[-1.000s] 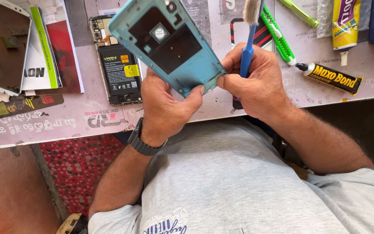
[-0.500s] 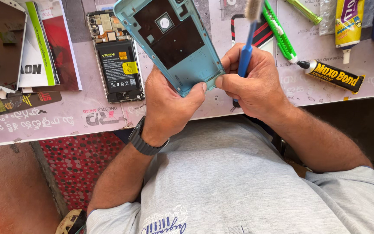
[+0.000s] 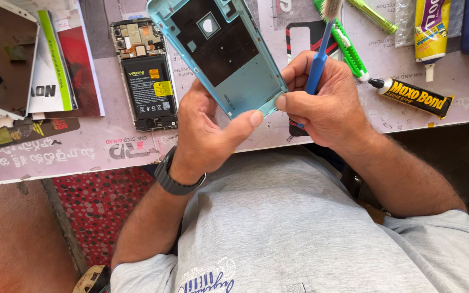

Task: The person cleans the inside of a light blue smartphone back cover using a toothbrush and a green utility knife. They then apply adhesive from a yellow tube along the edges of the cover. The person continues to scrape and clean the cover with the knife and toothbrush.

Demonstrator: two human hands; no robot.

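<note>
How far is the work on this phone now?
Done: the light blue back cover is off, and the opened phone lies on the table with its battery showing. In hand: the left hand and right hand hold the cover; the right also holds a blue-handled brush. Left: cover not yet refitted; the glue tube lies untouched.
</note>
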